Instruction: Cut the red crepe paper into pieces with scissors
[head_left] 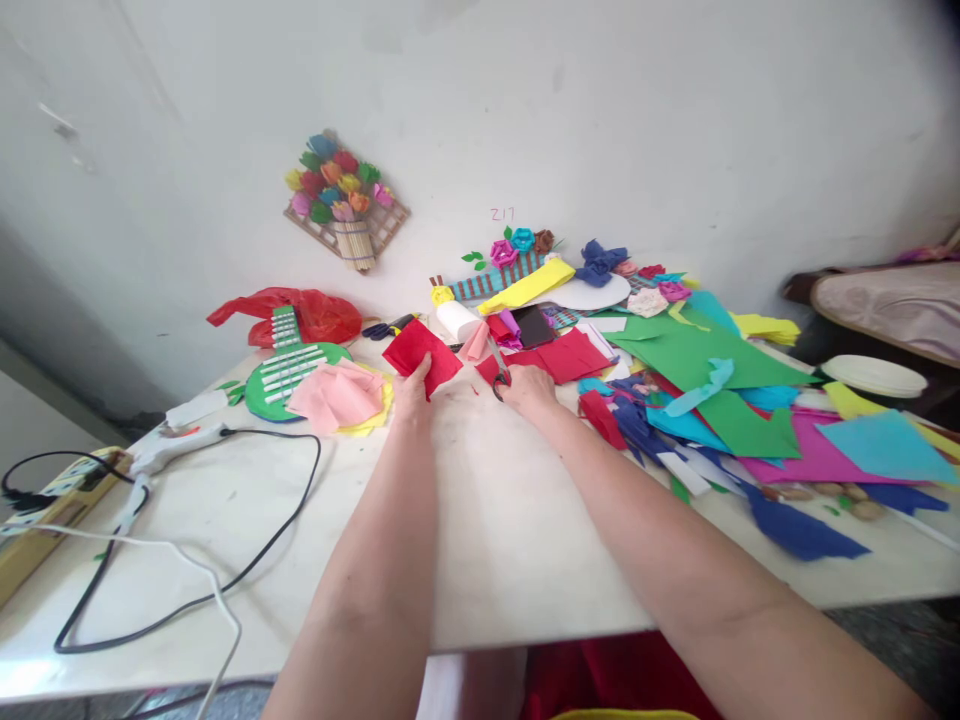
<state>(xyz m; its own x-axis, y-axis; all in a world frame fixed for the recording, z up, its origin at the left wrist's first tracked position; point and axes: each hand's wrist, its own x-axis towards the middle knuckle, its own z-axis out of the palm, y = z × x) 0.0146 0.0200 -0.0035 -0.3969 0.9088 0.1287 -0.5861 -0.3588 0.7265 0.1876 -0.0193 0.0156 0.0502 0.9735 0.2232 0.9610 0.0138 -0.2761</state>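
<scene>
My left hand [413, 388] grips a square of red crepe paper [411, 347] between thumb and fingers, over the middle of the table. To its right, my right hand [529, 388] is closed on a pair of scissors [500, 378], the blades pointing away from me and apart from the held square. Beyond my right hand lies more red paper [574, 355]. A folded pink piece [474, 343] and a white roll [456, 320] rest between and beyond the hands. Stacked pink sheets [337, 395] lie left of my left hand.
A green guitar-shaped cutout [262, 390] and a red plastic bag [300, 312] lie at left, near a white glue gun [172, 447] with a looping black cord [315, 465]. Coloured paper, including a large green sheet [697, 345], covers the right side. A flower craft [341, 195] hangs on the wall.
</scene>
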